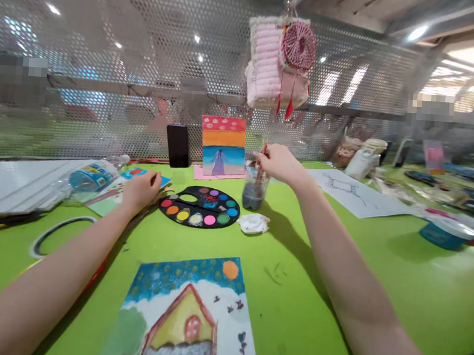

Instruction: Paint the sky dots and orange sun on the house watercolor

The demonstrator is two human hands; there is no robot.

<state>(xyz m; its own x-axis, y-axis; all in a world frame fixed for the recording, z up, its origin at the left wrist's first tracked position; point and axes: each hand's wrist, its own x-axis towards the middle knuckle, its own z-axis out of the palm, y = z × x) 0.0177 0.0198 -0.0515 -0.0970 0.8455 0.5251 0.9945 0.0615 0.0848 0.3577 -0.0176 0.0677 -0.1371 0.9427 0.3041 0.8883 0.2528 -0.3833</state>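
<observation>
Brush between right fingers reaches down into cup.

Holding a brush in the right hand, lower end inside a cup of dark water. Curling the left hand beside the palette. Having a tissue nearer than the right hand, a house painting between the forearms. Facing a phone and a striped picture beyond the hands.

The left arm slants up from the lower left, left hand loosely curled left of centre. The right arm stretches from the lower right, right hand pinching above centre.
</observation>
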